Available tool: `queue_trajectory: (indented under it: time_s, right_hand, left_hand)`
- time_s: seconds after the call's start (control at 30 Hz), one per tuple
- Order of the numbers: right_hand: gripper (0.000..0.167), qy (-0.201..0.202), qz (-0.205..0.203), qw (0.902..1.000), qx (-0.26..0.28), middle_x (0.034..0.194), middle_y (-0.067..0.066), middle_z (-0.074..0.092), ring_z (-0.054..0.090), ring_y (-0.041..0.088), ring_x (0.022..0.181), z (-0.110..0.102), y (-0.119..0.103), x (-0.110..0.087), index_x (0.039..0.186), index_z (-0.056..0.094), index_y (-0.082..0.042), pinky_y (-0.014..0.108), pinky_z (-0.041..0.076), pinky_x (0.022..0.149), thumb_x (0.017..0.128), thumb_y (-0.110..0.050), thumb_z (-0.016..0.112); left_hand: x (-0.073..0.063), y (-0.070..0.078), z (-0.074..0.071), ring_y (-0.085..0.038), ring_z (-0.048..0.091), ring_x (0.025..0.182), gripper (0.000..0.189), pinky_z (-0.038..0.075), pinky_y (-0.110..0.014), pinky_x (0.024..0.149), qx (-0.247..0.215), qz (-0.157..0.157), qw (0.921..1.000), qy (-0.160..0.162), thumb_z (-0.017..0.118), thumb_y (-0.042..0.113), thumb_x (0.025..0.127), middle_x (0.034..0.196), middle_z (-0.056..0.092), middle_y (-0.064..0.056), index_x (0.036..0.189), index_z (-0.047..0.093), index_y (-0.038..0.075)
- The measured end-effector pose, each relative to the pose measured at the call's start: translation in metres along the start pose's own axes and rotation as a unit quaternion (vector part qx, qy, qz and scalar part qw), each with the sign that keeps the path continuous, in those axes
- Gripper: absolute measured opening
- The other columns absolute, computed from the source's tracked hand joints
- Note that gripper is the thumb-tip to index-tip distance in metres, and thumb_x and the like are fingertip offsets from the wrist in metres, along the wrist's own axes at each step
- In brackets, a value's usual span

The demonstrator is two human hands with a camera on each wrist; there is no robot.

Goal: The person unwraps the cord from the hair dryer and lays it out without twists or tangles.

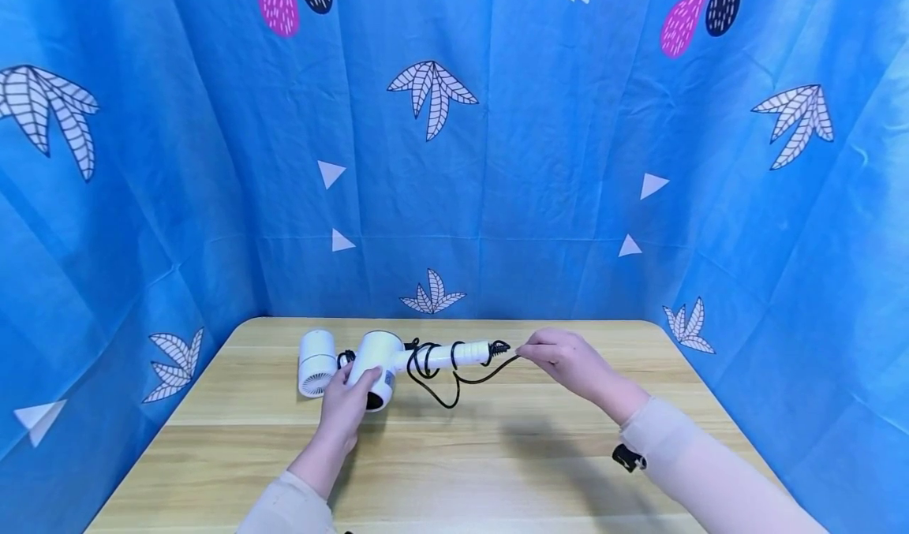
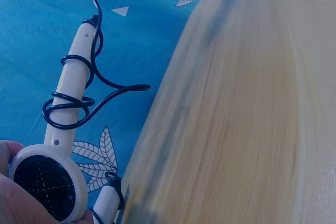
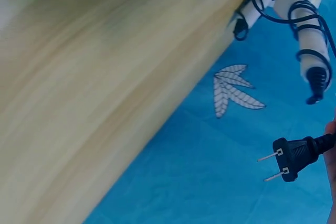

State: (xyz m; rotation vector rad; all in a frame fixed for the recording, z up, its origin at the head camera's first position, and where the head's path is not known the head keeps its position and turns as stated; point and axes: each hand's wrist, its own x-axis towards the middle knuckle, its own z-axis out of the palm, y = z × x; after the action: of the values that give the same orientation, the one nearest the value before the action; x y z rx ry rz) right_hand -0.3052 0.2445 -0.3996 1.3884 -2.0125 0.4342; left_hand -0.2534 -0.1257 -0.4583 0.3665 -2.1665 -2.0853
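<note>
My left hand (image 1: 344, 401) grips a white hair dryer (image 1: 374, 354) by its barrel, with the handle pointing right. Black cord (image 2: 100, 109) loops loosely around that handle, and one slack bend hangs below it. Off the handle's end, my right hand (image 1: 568, 362) pinches the cord close to its two-pin plug (image 3: 296, 157). The plug's metal prongs are bare in the right wrist view. A second white hair dryer (image 1: 316, 351) lies left of the held one, its cord wound around the handle (image 2: 106, 204). My left hand partly hides it in the head view.
Both dryers are toward the far left part of a light wooden table (image 1: 440, 471). Blue patterned cloth (image 1: 454, 203) hangs behind the table and along both sides. A small black device (image 1: 628, 458) sits at my right sleeve.
</note>
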Motion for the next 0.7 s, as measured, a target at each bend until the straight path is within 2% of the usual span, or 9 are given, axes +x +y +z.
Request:
queue_trajectory:
  time_s: [0.13, 0.3, 0.53, 0.7]
  right_hand:
    - [0.029, 0.003, -0.015, 0.9999, 0.002, 0.086, 0.0, 0.069, 0.065, 0.012, 0.075, -0.005, -0.003, 0.009, 0.101, 0.077, -0.005, 0.022, 0.055, 0.066, 0.075, 0.008, 0.078]
    - [0.018, 0.025, -0.032, 0.9992, -0.005, 0.087, 0.002, 0.069, 0.064, 0.014, 0.075, -0.012, -0.006, 0.019, 0.1, 0.078, -0.005, 0.022, 0.055, 0.066, 0.083, 0.001, 0.075]
    - [0.012, 0.048, -0.025, 0.9985, -0.003, 0.089, 0.001, 0.07, 0.064, 0.015, 0.077, -0.024, -0.007, 0.032, 0.101, 0.078, -0.009, 0.024, 0.055, 0.065, 0.092, -0.006, 0.071]
    - [0.023, 0.052, -0.017, 0.9985, 0.004, 0.088, 0.001, 0.07, 0.064, 0.014, 0.076, -0.03, -0.008, 0.038, 0.102, 0.078, -0.01, 0.024, 0.054, 0.064, 0.083, 0.003, 0.076]
  left_hand:
    - [0.0, 0.0, 0.0, -0.045, 0.034, 0.138, 0.086, 0.026, -0.054, 0.117, 0.001, -0.001, 1.0, -0.001, 0.066, 0.033, 0.095, 0.153, 0.028, -0.033, 0.154, 0.019, -0.008]
    - [0.0, -0.001, 0.0, -0.046, 0.034, 0.138, 0.086, 0.026, -0.054, 0.117, 0.002, 0.001, 1.0, -0.002, 0.066, 0.033, 0.095, 0.153, 0.029, -0.033, 0.154, 0.019, -0.009]
    - [0.0, -0.002, 0.001, -0.045, 0.036, 0.137, 0.082, 0.028, -0.054, 0.117, 0.004, 0.005, 1.0, 0.003, 0.066, 0.03, 0.095, 0.15, 0.032, -0.033, 0.153, 0.022, -0.01]
    - [-0.002, -0.001, 0.001, -0.045, 0.036, 0.137, 0.084, 0.027, -0.054, 0.117, 0.004, 0.003, 1.0, -0.001, 0.066, 0.031, 0.095, 0.151, 0.032, -0.033, 0.153, 0.021, -0.009]
